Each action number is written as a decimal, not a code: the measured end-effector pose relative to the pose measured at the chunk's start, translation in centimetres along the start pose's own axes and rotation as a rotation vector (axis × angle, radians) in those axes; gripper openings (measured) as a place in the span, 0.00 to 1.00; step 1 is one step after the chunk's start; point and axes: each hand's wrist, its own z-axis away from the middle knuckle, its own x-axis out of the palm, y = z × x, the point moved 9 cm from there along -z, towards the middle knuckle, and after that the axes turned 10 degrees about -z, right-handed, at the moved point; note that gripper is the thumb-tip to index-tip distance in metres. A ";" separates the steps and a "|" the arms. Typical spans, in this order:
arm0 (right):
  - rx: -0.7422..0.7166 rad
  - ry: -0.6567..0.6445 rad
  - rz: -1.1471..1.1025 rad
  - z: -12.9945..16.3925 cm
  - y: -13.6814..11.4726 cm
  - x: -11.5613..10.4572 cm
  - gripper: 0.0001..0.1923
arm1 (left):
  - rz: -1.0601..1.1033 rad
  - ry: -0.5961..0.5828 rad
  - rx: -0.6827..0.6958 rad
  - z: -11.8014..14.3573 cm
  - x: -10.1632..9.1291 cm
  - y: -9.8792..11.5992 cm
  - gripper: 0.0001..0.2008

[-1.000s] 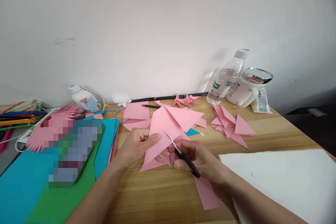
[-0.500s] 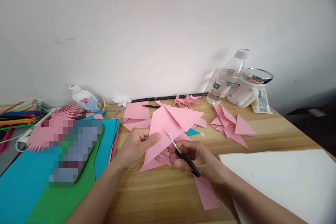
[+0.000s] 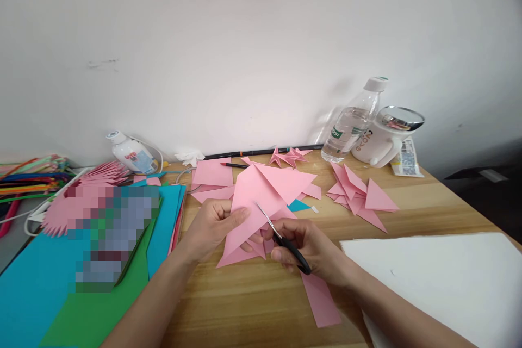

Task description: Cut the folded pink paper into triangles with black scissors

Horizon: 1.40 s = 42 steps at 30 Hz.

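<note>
Wooden table (image 3: pixel 253 299) under pink paper pieces (image 3: pixel 359 193), white sheet (image 3: pixel 440 277).

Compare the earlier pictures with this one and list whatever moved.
Nothing visibly moved. The left hand still grips the folded pink paper sheet, and the right hand still holds the black-handled scissors with the blades against the sheet's edge.

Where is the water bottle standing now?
In the head view, the water bottle stands at the far right of the table, against the wall, touching the white mug on its right.
</note>
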 end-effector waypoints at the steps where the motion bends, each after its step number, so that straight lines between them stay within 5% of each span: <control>1: 0.002 0.002 0.003 0.0 0.1 -0.1 0.16 | -0.002 0.001 0.001 0.0 0.0 0.0 0.13; 30: -0.001 0.070 0.074 0.0 -0.3 -0.5 0.12 | 0.043 -0.010 -0.015 -0.2 0.0 -0.3 0.13; 42: 0.065 0.076 0.014 0.1 0.4 -0.6 0.19 | -0.098 0.159 0.042 -0.4 -1.7 -0.5 0.15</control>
